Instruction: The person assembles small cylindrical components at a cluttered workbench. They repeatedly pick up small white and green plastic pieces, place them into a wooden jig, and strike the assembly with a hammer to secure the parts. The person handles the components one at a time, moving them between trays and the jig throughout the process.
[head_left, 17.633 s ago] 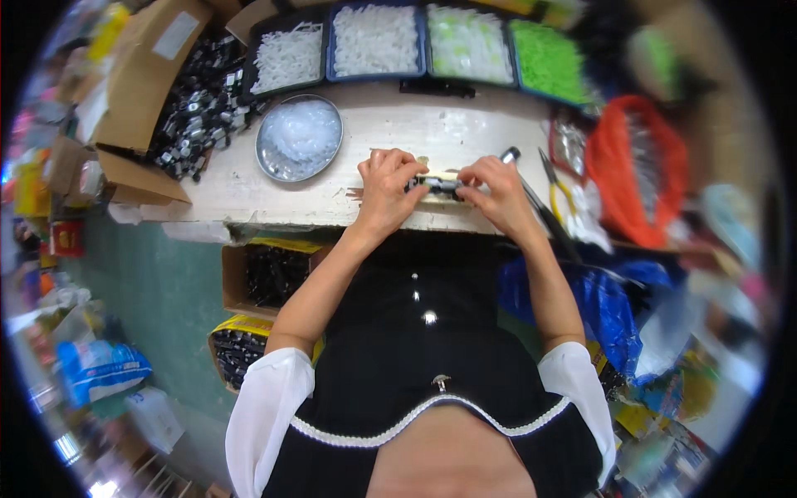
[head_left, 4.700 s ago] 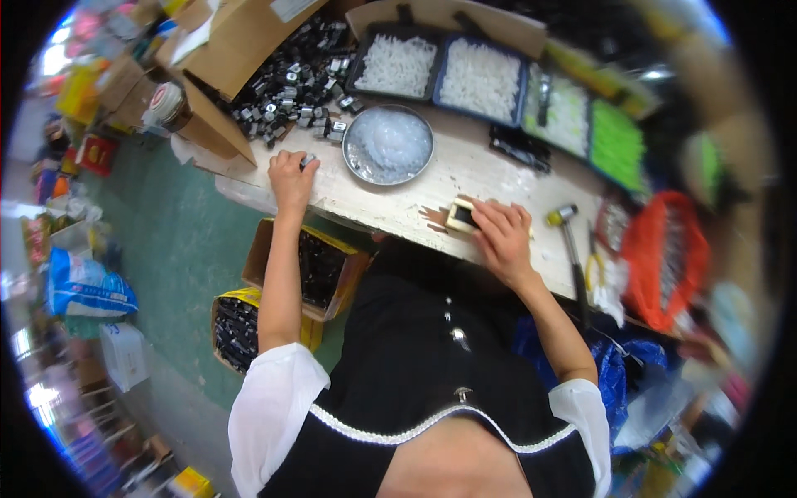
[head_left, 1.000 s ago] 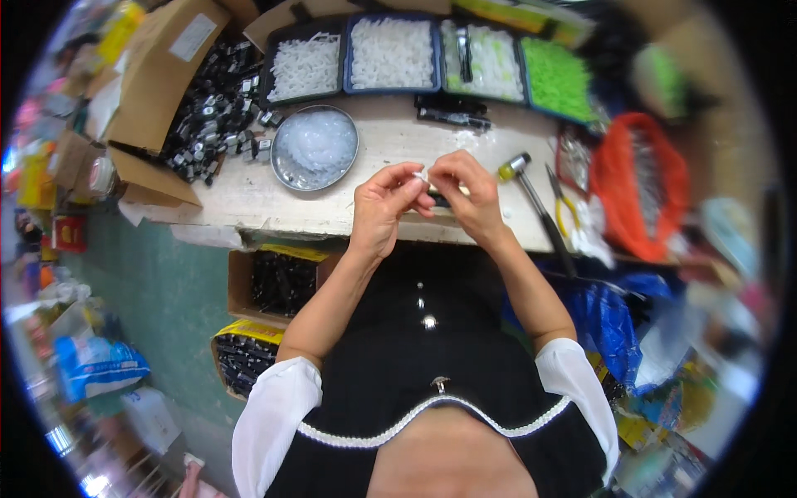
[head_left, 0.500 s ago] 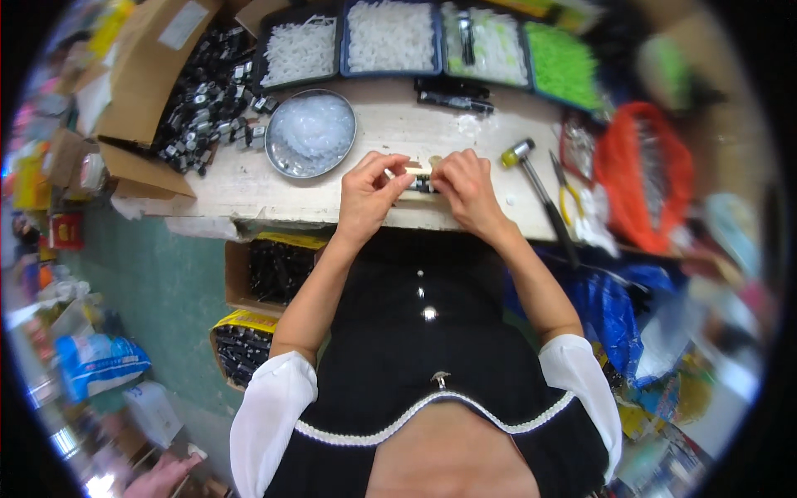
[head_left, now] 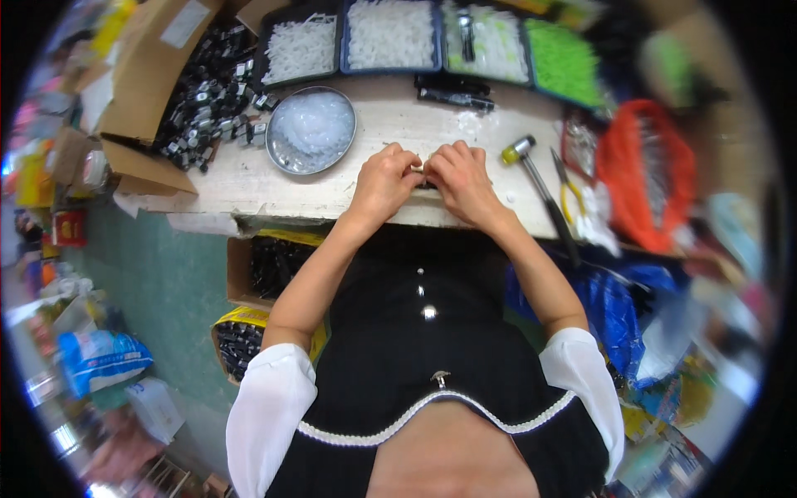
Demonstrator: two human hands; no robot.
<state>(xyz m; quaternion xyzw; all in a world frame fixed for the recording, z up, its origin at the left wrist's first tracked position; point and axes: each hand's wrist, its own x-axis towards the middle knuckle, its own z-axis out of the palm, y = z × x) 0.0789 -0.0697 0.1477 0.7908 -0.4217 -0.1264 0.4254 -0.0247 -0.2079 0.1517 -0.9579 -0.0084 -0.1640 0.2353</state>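
Observation:
Both hands meet over the near edge of the white worktable (head_left: 241, 191). My left hand (head_left: 383, 181) is closed, its thumb and fingers pinched together. Close against it, my right hand (head_left: 462, 181) is closed too, with its fingers curled downward. A small dark part (head_left: 426, 183) shows in the gap between the fingertips; the fingers cover most of it, so its kind is hidden. To the left of my left hand rests a round metal dish (head_left: 312, 131) with a whitish, translucent mass in it.
Small black parts (head_left: 203, 124) lie heaped by a cardboard box (head_left: 145, 79). Trays of white pieces (head_left: 392, 37) and green pieces (head_left: 563, 62) line the back. A hammer (head_left: 544, 195), yellow-handled pliers (head_left: 570, 195) and a red bag (head_left: 610, 178) lie right. Black pen-like items (head_left: 455, 98) lie behind my hands.
My left hand has moved right and my hands have drawn together. The pale strip and dark part that showed between them are now mostly covered by fingers.

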